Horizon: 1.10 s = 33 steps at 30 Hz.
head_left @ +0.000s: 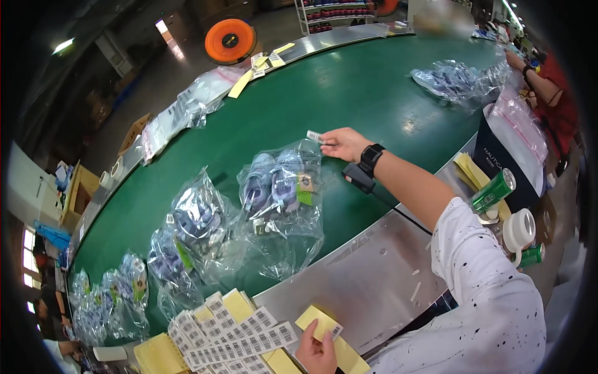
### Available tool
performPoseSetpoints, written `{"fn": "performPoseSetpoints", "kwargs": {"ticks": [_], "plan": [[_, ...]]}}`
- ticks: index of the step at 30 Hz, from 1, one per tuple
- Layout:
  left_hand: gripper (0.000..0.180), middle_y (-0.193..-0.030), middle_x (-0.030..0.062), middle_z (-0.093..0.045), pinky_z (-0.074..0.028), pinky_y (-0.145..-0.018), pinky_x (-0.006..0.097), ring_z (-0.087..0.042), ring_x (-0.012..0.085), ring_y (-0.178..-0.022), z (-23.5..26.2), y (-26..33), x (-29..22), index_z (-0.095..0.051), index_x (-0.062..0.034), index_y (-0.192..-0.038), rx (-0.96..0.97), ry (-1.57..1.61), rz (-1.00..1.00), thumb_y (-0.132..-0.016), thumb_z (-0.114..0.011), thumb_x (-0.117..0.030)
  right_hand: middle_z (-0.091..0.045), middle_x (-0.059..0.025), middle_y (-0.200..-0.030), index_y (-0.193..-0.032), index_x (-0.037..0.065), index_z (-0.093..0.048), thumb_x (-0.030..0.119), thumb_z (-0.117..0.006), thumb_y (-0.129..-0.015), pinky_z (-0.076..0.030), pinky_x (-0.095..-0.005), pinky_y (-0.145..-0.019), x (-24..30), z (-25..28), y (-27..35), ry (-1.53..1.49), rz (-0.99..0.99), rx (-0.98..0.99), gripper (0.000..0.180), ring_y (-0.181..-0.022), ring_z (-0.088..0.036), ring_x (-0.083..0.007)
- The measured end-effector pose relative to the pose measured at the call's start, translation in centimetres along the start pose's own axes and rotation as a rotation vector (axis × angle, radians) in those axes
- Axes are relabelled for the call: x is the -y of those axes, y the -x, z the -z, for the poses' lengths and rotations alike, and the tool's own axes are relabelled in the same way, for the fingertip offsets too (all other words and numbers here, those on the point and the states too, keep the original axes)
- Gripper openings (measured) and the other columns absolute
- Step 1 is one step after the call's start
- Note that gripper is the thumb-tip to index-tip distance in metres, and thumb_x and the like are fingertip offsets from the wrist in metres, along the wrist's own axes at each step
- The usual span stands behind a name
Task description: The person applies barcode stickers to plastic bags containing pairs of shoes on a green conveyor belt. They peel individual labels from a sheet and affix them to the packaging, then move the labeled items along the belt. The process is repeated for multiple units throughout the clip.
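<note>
My right hand [346, 144] pinches a small white barcode label [314, 136] over the green belt [367, 93]. A black device [359, 177] with a cable is strapped at that wrist. Just left of and below the label lies a transparent plastic bag [293, 234] with a pair of blue-purple shoes [271, 187] and a green-yellow tag [305, 189]. Near the lower edge, my left hand [316, 352] grips a yellow label backing strip [320, 322], thumb on top. Beside it, sheets of white barcode labels [230, 333] are piled up.
More bagged shoes [196, 209] lie along the belt at left, others [448, 81] at far right by a co-worker's arm [542, 84]. A metal ledge [367, 280] borders the belt. Green cans [493, 190] and a white lidded cup [519, 229] stand right. An orange fan [230, 41] is beyond.
</note>
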<state>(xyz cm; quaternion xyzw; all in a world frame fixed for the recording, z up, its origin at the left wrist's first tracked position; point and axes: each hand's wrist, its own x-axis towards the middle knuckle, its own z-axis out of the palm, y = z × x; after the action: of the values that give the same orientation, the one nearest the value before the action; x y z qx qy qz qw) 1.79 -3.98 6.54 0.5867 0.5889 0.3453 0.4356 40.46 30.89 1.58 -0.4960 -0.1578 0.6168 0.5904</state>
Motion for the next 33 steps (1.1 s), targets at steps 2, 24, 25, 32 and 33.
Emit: {"fn": "performPoseSetpoints", "kwargs": {"ticks": [2,24,25,32,33], "plan": [[0.032,-0.065,-0.0041,-0.041,-0.026,-0.049,0.024,-0.031,0.0057,-0.055,0.0,0.0,-0.1,-0.062,-0.0011,-0.122,0.003,-0.001,-0.001,-0.091,-0.065,-0.008,-0.058,-0.0158,-0.101,-0.103,-0.006,-0.057,0.004,-0.065,-0.088,-0.057,-0.0352,-0.075,-0.6,-0.7,0.4,0.003,-0.029,0.048,0.019,-0.088,-0.063,-0.0243],[0.032,-0.114,0.0178,-0.061,-0.048,-0.087,0.033,-0.059,0.0235,-0.099,-1.7,0.2,-1.7,-0.054,0.0076,-0.126,0.076,-0.036,0.231,-0.097,-0.057,-0.006,-0.068,-0.0215,-0.075,-0.117,-0.003,-0.061,-0.006,-0.052,-0.077,-0.055,-0.0373,-0.046,3.5,5.2,-0.9,0.515,0.468,-0.375,0.041,-0.054,-0.068,-0.0267],[0.033,-0.113,0.0177,-0.061,-0.048,-0.087,0.033,-0.059,0.0236,-0.099,-1.8,0.2,-1.4,-0.054,0.0076,-0.126,0.084,-0.058,0.219,-0.097,-0.057,-0.007,-0.069,-0.0234,-0.08,-0.094,-0.003,-0.07,0.0,-0.054,-0.075,-0.059,-0.0412,-0.059,5.9,8.8,-1.1,0.796,0.528,-0.456,0.024,-0.065,-0.07,-0.0305],[0.031,-0.103,0.0144,-0.062,-0.049,-0.074,0.028,-0.057,0.0172,-0.088,-1.1,-0.1,0.5,-0.058,0.0061,-0.122,0.019,-0.09,0.238,-0.094,-0.061,-0.007,-0.055,-0.0165,-0.135,-0.127,0.012,-0.062,0.029,-0.047,-0.094,-0.045,-0.0541,-0.099,15.6,24.7,1.3,1.719,0.105,-1.013,0.04,-0.125,-0.053,-0.0356],[0.03,-0.092,0.0103,-0.063,-0.045,-0.062,0.027,-0.053,0.0121,-0.073,-0.9,-0.6,-0.4,-0.062,0.0038,-0.12,0.103,-0.192,0.187,-0.093,-0.064,-0.009,-0.049,-0.0181,-0.141,-0.134,0.013,-0.054,0.031,-0.043,-0.096,-0.043,-0.0539,-0.103,17.6,31.9,1.1,1.558,0.219,-1.248,0.044,-0.129,-0.049,-0.0373]]}}
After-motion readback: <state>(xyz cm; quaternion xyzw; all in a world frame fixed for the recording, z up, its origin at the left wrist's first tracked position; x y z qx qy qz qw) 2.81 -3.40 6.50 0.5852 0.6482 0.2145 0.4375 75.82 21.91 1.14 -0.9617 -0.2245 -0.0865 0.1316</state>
